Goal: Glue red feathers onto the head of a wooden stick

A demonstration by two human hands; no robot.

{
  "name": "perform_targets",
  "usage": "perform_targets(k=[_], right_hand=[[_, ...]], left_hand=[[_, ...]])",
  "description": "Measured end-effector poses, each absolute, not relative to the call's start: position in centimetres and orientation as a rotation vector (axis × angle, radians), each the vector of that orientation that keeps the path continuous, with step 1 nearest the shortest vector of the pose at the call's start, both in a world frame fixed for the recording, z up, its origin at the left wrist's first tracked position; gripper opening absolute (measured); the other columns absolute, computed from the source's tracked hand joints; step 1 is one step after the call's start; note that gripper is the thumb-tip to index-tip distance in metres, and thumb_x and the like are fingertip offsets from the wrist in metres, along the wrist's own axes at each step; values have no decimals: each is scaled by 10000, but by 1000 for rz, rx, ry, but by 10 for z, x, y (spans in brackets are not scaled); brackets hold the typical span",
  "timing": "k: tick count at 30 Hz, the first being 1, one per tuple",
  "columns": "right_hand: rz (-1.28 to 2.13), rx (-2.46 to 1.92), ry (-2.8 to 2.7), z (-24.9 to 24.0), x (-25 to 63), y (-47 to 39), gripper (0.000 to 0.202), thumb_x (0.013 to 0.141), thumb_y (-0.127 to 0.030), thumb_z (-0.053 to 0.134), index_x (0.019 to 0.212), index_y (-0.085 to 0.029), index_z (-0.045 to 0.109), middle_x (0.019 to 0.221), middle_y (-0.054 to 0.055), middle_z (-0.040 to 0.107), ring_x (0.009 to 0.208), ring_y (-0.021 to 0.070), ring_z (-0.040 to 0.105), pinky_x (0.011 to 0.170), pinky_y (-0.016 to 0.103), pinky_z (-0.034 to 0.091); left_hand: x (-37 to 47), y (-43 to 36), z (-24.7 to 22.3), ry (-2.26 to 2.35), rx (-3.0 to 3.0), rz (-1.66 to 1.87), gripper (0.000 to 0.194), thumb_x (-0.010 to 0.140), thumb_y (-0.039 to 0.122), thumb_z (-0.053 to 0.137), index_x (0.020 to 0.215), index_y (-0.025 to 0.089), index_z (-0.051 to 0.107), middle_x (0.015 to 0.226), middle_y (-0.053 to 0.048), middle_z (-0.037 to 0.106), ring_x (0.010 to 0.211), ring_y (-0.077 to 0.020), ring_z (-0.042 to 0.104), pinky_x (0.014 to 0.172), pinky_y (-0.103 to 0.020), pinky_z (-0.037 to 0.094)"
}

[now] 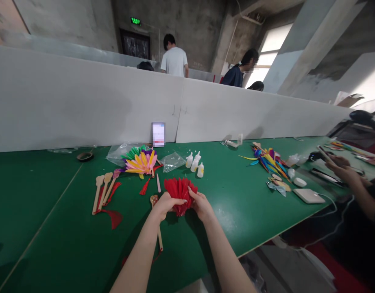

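A fanned-out bunch of red feathers is held low over the green table, between my two hands. My left hand is closed on its left side, the thumb lying across the front. On the other side my right hand pinches it, fingers partly hidden behind the red. Beneath my left forearm lies a wooden stick with a spotted, rounded head and a red tassel, partly covered. A pink pen-like tool rests just beyond my left hand.
Wooden handles with red tassels lie left. Farther back are a feather fan, small white glue bottles, a tape roll and a propped phone. Loose coloured feathers lie right, near a co-worker's hand. A white partition borders the table.
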State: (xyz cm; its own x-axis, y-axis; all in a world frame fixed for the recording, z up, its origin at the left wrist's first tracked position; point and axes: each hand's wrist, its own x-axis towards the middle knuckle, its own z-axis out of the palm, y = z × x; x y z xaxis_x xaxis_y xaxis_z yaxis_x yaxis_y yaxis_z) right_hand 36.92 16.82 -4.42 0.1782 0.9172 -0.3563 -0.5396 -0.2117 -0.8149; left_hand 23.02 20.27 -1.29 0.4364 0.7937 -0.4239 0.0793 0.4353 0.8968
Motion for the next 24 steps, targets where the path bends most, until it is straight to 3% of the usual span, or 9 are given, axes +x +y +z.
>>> perform_targets(k=[10,16,24], right_hand=[[1434,-1145,-518,-35,371,163,405,610,-533,725,687,-145,638,566,-3,638,449,96,545,482,216,454],[1361,-1208,-783,-31,372,157,390,630,-471,740,821,-141,658,735,31,692,623,137,630,600,243,505],[1267,-1305,-858,-39,370,162,358,597,-463,755,634,-141,602,438,-27,579,366,88,500,388,199,378]], left_hand=[[226,202,-9,1033,1070,539,414,506,249,783,869,102,646,764,-94,699,647,-202,645,566,-289,510],[214,205,0,1007,1075,575,438,546,253,764,936,112,624,855,-101,691,753,-214,646,609,-289,517],[208,209,-2,1015,1106,558,465,534,289,780,936,116,624,852,-95,689,777,-217,646,613,-274,505]])
